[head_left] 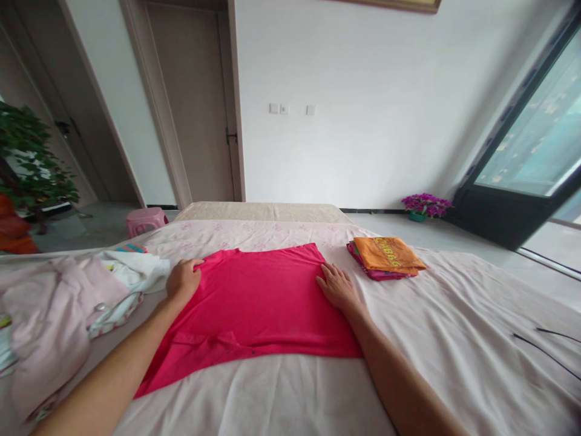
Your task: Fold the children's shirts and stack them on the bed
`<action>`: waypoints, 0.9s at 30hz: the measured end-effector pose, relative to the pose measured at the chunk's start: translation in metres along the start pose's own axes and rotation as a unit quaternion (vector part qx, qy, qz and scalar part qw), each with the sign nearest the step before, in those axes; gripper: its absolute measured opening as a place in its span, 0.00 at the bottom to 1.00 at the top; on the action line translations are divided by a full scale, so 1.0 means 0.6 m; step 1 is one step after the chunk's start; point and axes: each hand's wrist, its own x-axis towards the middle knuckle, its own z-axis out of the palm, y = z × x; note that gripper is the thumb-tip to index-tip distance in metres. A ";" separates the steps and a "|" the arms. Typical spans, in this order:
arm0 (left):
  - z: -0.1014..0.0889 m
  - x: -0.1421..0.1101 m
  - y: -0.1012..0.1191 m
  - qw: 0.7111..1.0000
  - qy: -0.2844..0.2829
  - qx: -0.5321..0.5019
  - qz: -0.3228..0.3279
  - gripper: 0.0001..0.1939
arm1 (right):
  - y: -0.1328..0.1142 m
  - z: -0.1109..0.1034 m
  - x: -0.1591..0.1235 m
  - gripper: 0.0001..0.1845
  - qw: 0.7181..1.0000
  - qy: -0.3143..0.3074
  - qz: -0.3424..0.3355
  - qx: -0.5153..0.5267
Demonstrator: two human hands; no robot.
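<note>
A bright pinkish-red shirt lies spread on the pale bedsheet in front of me, with a few wrinkles near its lower left part. My left hand is closed at the shirt's left edge, fingers curled over the fabric. On the opposite edge, my right hand rests with its fingers spread and laid on the cloth. To the right of that hand sits a small stack of folded clothes, topped by an orange garment with yellow lettering.
Loose clothes, including a pale pink garment and a white one, are heaped at the left. A pink stool stands beyond the sheet. Dark cords lie at the right. Purple flowers stand near the glass door.
</note>
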 end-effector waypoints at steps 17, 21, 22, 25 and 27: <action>-0.003 0.010 0.058 0.995 -0.096 -0.024 -0.021 0.14 | 0.002 -0.001 0.000 0.30 0.999 0.034 -0.010 0.014; -0.005 -0.001 0.075 0.997 -0.076 -0.007 0.005 0.10 | 0.003 -0.002 0.000 0.29 0.999 0.031 -0.011 0.020; -0.008 -0.002 0.076 0.998 -0.063 -0.009 0.017 0.11 | 0.003 -0.003 0.000 0.29 0.999 0.030 -0.010 0.021; -0.021 0.010 0.072 0.993 -0.045 -0.105 0.002 0.10 | 0.005 -0.002 0.001 0.29 0.999 0.026 -0.009 0.025; -0.027 0.030 0.064 0.978 -0.061 -0.197 -0.026 0.11 | 0.005 0.000 0.002 0.29 0.999 0.026 -0.010 0.025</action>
